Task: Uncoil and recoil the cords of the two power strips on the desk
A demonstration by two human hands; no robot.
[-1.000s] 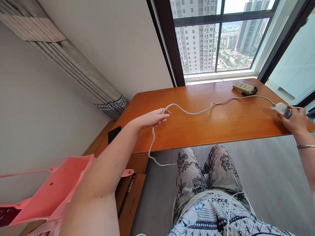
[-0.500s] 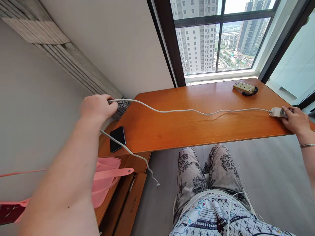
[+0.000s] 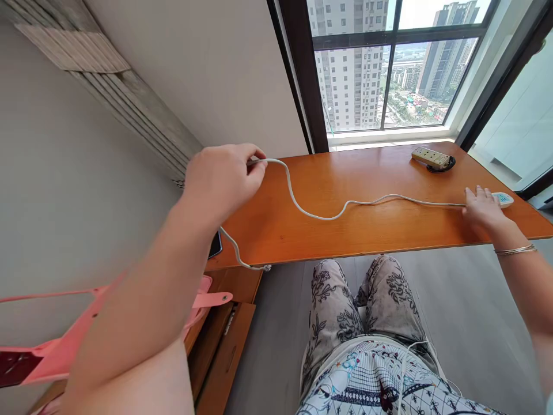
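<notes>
The bench [image 3: 311, 239], an orange-brown wooden top, spans the scene from left to right, with a window [image 3: 349, 80] beyond its far edge. A grey curtain [image 3: 138, 121] hangs at far left. On the near side, the person's patterned trousers [image 3: 337, 305] show just short of the bench's near edge, and a pink bag [image 3: 75, 343] sits at near left, partly covered by the left arm.

A white cord [image 3: 319, 218] runs in loose waves along the bench between the hands. The left hand [image 3: 224, 173], raised at the left, has its grip pinching the cord between thumb and fingers. The right hand [image 3: 481, 207] is palm down at the right, its grip spread, covering the place where the cord meets a white power strip [image 3: 503, 200]; that strip's end pokes out to the right of it. Farther back at the right lies a beige power strip [image 3: 430, 157] with a black lead beside it. A dark phone [image 3: 215, 246] is partly hidden behind the left arm. Smallest, the cord's plug [image 3: 267, 267] is at the bench's near edge; whether it touches cannot be told.
</notes>
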